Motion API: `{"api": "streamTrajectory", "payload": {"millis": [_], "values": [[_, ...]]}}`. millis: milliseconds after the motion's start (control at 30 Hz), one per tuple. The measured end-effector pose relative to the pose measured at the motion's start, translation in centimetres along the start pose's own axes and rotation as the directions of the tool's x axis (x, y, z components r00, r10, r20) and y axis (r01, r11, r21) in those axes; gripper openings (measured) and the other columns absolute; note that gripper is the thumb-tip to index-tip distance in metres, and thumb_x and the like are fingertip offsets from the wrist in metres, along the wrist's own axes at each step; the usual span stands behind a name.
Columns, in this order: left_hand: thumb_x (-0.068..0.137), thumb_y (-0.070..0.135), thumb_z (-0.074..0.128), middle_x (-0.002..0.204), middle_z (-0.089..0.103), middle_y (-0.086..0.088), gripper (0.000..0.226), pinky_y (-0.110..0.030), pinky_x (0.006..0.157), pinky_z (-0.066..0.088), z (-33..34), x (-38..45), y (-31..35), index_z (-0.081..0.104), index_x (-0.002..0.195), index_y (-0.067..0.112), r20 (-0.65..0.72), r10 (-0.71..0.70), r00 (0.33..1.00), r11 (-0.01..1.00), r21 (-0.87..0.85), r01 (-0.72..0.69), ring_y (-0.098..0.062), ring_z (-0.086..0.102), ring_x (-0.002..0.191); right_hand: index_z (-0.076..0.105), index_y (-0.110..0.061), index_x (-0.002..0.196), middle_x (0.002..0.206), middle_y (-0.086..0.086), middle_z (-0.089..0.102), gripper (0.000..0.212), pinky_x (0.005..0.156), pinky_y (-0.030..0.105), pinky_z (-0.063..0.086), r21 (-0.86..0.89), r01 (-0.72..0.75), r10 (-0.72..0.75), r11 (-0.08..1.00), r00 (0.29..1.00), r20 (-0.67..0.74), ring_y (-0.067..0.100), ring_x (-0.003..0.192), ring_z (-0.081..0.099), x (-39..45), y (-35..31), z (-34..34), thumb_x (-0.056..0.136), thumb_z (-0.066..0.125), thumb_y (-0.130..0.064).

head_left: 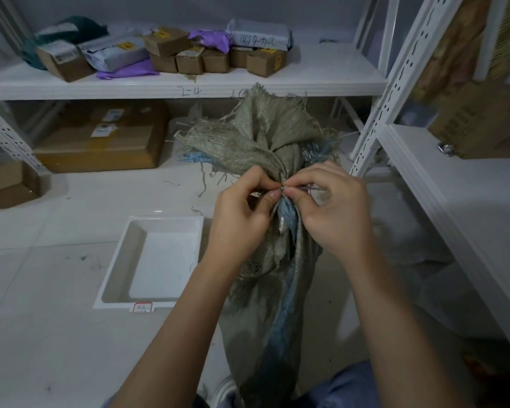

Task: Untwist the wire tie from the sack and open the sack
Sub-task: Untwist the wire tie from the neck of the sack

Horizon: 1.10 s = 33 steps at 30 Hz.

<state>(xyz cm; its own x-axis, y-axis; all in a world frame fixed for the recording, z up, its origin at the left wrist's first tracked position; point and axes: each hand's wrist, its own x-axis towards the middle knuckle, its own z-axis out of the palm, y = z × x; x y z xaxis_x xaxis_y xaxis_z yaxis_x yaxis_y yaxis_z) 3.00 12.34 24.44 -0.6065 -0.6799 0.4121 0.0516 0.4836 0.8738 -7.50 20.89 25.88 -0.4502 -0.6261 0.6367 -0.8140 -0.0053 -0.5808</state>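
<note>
A grey-green woven sack (265, 136) with a blue stripe stands on the floor in front of me, its frayed mouth bunched together at a tied neck. A thin wire tie (308, 187) wraps that neck, mostly hidden by my fingers, with one end sticking out to the right. My left hand (242, 213) pinches the tie at the neck from the left. My right hand (333, 210) pinches it from the right, thumb and forefinger meeting the left hand's fingertips.
A shallow white tray (124, 257) lies on the tiled floor left of the sack. White metal shelving (189, 83) behind holds small cardboard boxes and parcels; large boxes sit beneath. Another shelf unit (454, 201) stands close on the right. My knees are at the bottom edge.
</note>
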Motion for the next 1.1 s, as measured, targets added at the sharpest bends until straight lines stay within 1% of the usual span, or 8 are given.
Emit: {"api": "streamTrajectory", "payload": {"millis": [167,400,567,700,800,900,967,1100], "values": [[0.082,0.005,0.056,0.070,0.055,0.007,0.021,-0.013,0.065,0.044,-0.2,0.3,0.1,0.050,0.072,0.022,0.067,-0.034,0.997,0.991,-0.129,0.043,0.004,0.054,0.067,0.074,-0.005,0.077,0.073,-0.006,0.060,0.005,0.071,0.003,0.041,0.041,-0.023,0.022,0.999,1.000,0.016,0.005,0.075,0.056,0.0,0.0,-0.2,0.075,0.072,-0.001],[0.087,0.004,0.058,0.081,0.060,0.000,0.014,-0.022,0.072,0.049,-1.1,0.5,0.5,0.056,0.083,0.018,0.137,-0.084,0.987,0.956,-0.268,0.119,-0.009,0.059,0.080,0.075,-0.008,0.080,0.075,-0.008,0.061,0.007,0.074,0.002,0.042,0.077,-0.079,0.079,0.994,0.997,0.000,-0.008,0.074,0.055,0.1,0.1,-0.4,0.076,0.072,-0.004],[0.087,0.006,0.061,0.081,0.059,0.006,0.017,-0.016,0.069,0.047,-0.9,0.5,0.5,0.058,0.082,0.022,0.121,-0.066,0.990,0.977,-0.195,0.089,-0.004,0.059,0.080,0.075,-0.005,0.078,0.073,-0.008,0.061,0.005,0.072,0.001,0.040,0.027,-0.029,0.028,0.999,0.999,0.015,0.006,0.076,0.057,0.0,0.4,0.0,0.073,0.074,-0.004],[0.086,0.004,0.062,0.080,0.062,0.009,0.023,-0.016,0.069,0.048,-0.6,0.5,0.4,0.058,0.079,0.026,0.112,-0.067,0.991,0.988,-0.134,0.082,-0.004,0.060,0.083,0.076,-0.006,0.079,0.073,-0.006,0.062,0.005,0.072,0.003,0.042,0.067,-0.075,0.074,0.995,0.997,0.024,0.009,0.077,0.059,-0.1,0.6,-0.1,0.074,0.074,-0.005],[0.086,0.005,0.060,0.075,0.060,0.014,0.026,-0.011,0.066,0.046,-0.4,0.4,0.3,0.056,0.075,0.029,0.059,-0.058,0.997,0.998,-0.022,0.059,0.004,0.058,0.076,0.075,-0.006,0.078,0.072,-0.005,0.062,0.004,0.070,0.004,0.041,0.047,-0.073,0.071,0.996,0.997,0.033,0.009,0.076,0.058,-0.1,0.4,0.3,0.074,0.074,-0.006],[0.088,0.009,0.057,0.073,0.058,0.015,0.019,-0.018,0.067,0.044,-0.1,0.3,-0.2,0.054,0.079,0.025,0.019,-0.056,0.998,0.996,0.073,0.054,0.001,0.056,0.075,0.076,-0.007,0.078,0.072,-0.005,0.063,0.004,0.070,0.007,0.042,0.025,-0.062,0.061,0.998,0.997,0.051,0.008,0.075,0.058,0.0,0.4,0.6,0.074,0.074,-0.007],[0.089,0.009,0.055,0.073,0.056,0.016,0.026,-0.020,0.068,0.044,0.1,0.3,-0.4,0.049,0.077,0.031,0.019,-0.066,0.998,0.995,0.078,0.065,0.000,0.055,0.075,0.075,-0.008,0.079,0.073,-0.006,0.063,0.004,0.070,0.008,0.043,0.024,-0.073,0.071,0.997,0.995,0.068,0.008,0.074,0.060,0.1,0.4,0.5,0.075,0.074,-0.008],[0.091,0.006,0.052,0.074,0.052,0.016,0.027,-0.007,0.064,0.039,0.1,0.3,-0.4,0.046,0.078,0.029,0.025,-0.085,0.996,0.995,0.059,0.083,0.008,0.052,0.070,0.075,-0.011,0.083,0.076,-0.005,0.064,0.006,0.072,0.011,0.047,0.055,-0.139,0.133,0.989,0.986,0.101,0.006,0.077,0.061,0.0,0.4,0.1,0.078,0.071,-0.008]]}}
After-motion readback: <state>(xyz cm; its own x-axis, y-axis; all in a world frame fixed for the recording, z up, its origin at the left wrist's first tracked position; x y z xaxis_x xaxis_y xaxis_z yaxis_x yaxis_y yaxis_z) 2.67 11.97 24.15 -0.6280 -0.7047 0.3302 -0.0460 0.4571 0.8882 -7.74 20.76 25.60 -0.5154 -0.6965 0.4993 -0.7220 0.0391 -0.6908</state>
